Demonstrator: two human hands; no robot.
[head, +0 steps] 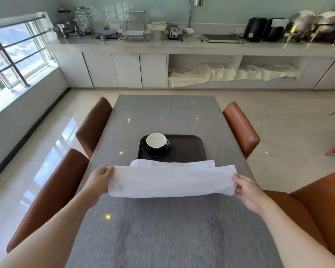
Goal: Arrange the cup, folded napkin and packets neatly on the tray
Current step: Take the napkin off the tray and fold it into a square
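A dark brown tray (188,147) lies on the grey table (162,229). In its left half stands a cup (156,141), white inside and dark blue outside, on a dark saucer (153,152). A white napkin (170,181) is stretched just in front of the tray, folded over lengthwise, and hides the tray's near edge. My left hand (99,180) grips its left end. My right hand (248,190) grips its right end. No packets are in view.
Brown leather chairs stand at the table: two on the left (93,126) (52,194), one at the far right (242,128), one near right (307,206). A long counter (182,45) with appliances runs along the back wall. A window (14,55) is at left.
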